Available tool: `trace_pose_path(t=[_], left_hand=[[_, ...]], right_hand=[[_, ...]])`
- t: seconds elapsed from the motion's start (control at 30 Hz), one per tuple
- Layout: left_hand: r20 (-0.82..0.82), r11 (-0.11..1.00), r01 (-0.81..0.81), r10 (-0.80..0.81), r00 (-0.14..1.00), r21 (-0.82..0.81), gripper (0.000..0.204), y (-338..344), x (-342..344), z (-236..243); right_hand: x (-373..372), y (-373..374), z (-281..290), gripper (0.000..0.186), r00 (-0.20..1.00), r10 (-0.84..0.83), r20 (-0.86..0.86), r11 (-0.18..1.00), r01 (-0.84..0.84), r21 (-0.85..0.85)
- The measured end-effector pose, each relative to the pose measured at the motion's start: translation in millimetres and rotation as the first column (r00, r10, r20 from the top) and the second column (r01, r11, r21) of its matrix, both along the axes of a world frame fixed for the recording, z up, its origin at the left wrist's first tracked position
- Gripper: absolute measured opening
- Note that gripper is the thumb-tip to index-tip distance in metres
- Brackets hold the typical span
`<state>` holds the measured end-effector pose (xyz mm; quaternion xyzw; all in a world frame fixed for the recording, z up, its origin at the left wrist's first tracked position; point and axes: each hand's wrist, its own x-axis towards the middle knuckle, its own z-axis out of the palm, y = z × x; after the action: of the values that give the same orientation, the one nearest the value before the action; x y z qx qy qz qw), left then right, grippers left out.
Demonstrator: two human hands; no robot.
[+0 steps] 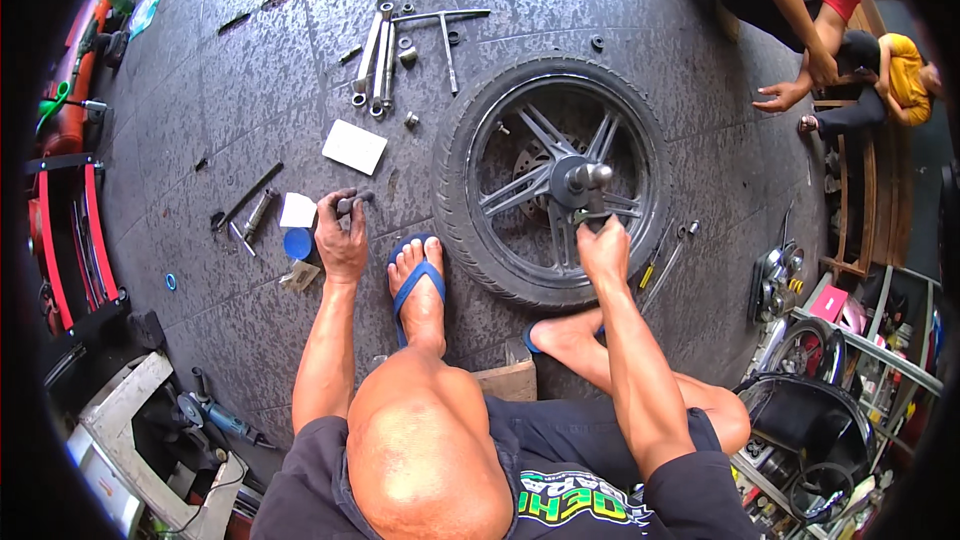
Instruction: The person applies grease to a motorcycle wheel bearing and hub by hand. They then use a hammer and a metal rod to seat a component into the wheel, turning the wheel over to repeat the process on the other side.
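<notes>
Tyre [454, 180] was blk; spokes [516, 189], silver-gry; floor [250, 70], dk gry w/ mottled patt.; disc [298, 243], blue; card [354, 147], wht.

Mottled dark floor [235, 90], tyred wheel [560, 182] lying flat, wrenches [380, 55], T-shaped tool [447, 45]; white card [354, 147], blue disc [297, 243]

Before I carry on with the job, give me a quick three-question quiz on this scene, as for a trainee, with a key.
1. What lies left of the T-shaped tool's stem?
A) gloves
B) wrenches
C) bottles

2. True or false: the left hand is apart from the wheel.

3. Short answer: which hand grips the hammer-like tool over the wheel's middle?

Key:
1. B
2. True
3. The right hand
</notes>
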<state>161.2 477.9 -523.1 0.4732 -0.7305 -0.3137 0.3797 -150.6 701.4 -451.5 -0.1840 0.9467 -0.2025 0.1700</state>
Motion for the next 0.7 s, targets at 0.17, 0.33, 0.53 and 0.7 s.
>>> trace_pose_path(t=[0.17, 0.33, 0.53, 0.7], left_hand=[[0.015, 0.994, 0.024, -0.026, 1.000, 0.107, 0.028, -3, 7, -4], [0.026, 0.991, 0.065, -0.069, 0.997, 0.121, 0.025, -6, 7, -3], [0.027, 0.991, 0.032, -0.035, 0.999, 0.131, 0.023, -4, 3, 1], [-0.110, 0.986, 0.006, 0.013, 0.994, 0.168, 0.021, 2, -7, 19]], right_hand=[[-8, -2, 2, 0.027, 1.000, -0.008, 0.020, 0.999, 0.007, 0.050], [8, 15, 4, 0.029, 0.998, -0.038, 0.058, 0.996, 0.042, -0.073], [-2, 6, -3, 0.029, 1.000, 0.016, 0.009, 1.000, -0.016, 0.004], [-15, 10, 4, 0.028, 0.998, 0.043, -0.038, 0.998, -0.044, -0.040]])
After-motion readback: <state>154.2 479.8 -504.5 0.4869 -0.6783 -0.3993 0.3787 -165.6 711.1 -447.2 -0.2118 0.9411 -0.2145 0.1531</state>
